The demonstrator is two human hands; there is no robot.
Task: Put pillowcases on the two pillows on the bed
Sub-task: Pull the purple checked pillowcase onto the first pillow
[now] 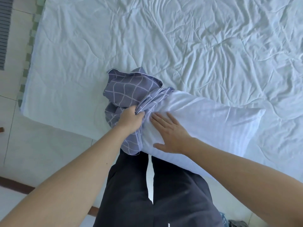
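Left grip bunches pillowcase; right grip flat on pillow — end hidden

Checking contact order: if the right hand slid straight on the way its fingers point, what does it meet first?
Probably the bunched hem of the purple grid pillowcase, just past the fingertips of the right hand, which lies flat on the white pillow. The left hand grips that bunch right beside it. Depth is unclear.
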